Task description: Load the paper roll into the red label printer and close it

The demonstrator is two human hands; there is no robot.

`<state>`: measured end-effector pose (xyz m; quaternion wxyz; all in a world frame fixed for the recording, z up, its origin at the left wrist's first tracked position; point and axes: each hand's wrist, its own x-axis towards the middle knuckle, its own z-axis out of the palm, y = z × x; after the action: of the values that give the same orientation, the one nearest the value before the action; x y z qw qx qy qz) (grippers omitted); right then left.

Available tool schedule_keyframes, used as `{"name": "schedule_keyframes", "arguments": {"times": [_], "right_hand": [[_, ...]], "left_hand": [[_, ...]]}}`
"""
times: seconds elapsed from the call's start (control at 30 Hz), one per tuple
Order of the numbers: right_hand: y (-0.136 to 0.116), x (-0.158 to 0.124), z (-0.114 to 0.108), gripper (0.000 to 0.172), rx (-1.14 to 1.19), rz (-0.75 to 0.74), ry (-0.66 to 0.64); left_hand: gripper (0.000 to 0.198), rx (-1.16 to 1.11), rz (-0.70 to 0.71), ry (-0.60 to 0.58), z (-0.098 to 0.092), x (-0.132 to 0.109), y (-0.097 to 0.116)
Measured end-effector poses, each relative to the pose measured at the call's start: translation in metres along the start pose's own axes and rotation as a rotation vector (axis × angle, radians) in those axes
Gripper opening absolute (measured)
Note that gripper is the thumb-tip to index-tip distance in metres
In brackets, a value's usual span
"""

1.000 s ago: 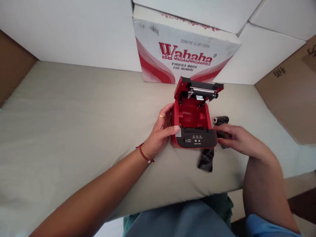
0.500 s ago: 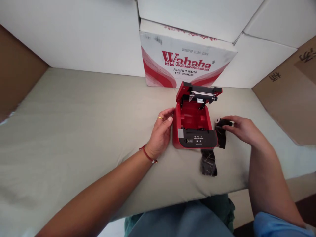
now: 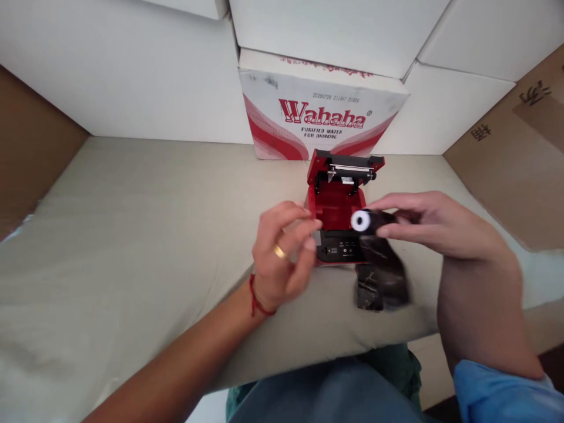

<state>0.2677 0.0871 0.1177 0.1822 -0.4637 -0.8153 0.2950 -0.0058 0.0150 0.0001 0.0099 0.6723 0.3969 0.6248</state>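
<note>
A small red-and-black label printer [image 3: 341, 249] stands on the cloth-covered surface with its lid tilted up and its red inner bay exposed. My right hand [image 3: 423, 220] grips a black label roll [image 3: 379, 222] between thumb and fingers, raised in front of the printer's right side. The roll's white core end faces left, and a dark strip hangs down from it, blurred. My left hand [image 3: 286, 252] is raised at the printer's front left, fingers loosely bent and apart, with nothing visible in them. A black marbled strip [image 3: 369, 291] lies on the cloth before the printer.
Behind the printer stands a red-and-white Wahaba-style water carton marked "Wahaha" [image 3: 324, 114]. White boxes [image 3: 163, 82] form a wall at the back. Brown cardboard [image 3: 506, 153] rises on the right, more [image 3: 39, 141] on the left. The surface's front edge is near my lap.
My right hand has lifted the label roll and brought it left and closer, its strip trailing. My left hand has left the printer's side and risen toward me.
</note>
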Motion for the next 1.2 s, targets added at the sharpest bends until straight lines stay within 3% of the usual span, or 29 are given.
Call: {"name": "schedule_keyframes", "arguments": {"times": [0.07,0.1,0.23,0.37,0.47,0.53,0.6,0.63,0.73,0.8,0.93,1.2], "right_hand": [[-0.004,0.024,0.027,0.044,0.104,0.012,-0.116],[-0.004,0.032,0.037,0.041,0.103,0.024,-0.143],[-0.005,0.047,0.058,0.041,-0.235,0.094,-0.090],[-0.015,0.053,0.066,0.044,-0.501,0.159,-0.107],[-0.021,0.052,0.066,0.047,-0.570,0.134,-0.098],[-0.021,0.046,0.062,0.045,-0.489,0.062,-0.057],[-0.018,0.036,0.054,0.029,-0.303,-0.026,0.059],[-0.015,0.032,0.050,0.020,-0.206,-0.064,0.177],[0.001,0.029,0.039,0.024,-0.031,-0.137,0.673],[0.015,0.036,0.037,0.031,0.033,-0.173,0.805],[0.032,0.047,0.043,0.040,0.197,-0.174,0.556],[0.020,0.007,0.057,0.034,0.171,-0.212,0.566]], "left_hand": [[0.035,0.107,0.251,-0.123,-0.001,-0.002,0.021],[0.038,0.142,0.289,-0.179,0.000,-0.003,0.030],[0.032,0.250,0.250,-0.365,0.009,-0.010,0.051],[0.024,0.336,0.259,-0.424,0.013,-0.013,0.054],[0.025,0.355,0.270,-0.442,0.012,-0.011,0.054],[0.025,0.366,0.272,-0.452,0.012,-0.010,0.055],[0.025,0.374,0.276,-0.459,0.012,-0.009,0.055],[0.025,0.377,0.280,-0.460,0.012,-0.009,0.055],[0.026,0.383,0.299,-0.458,0.013,-0.009,0.055],[0.027,0.386,0.314,-0.454,0.012,-0.008,0.054],[0.026,0.374,0.342,-0.456,0.011,-0.006,0.053],[0.021,0.346,0.343,-0.425,0.010,-0.008,0.052]]}}
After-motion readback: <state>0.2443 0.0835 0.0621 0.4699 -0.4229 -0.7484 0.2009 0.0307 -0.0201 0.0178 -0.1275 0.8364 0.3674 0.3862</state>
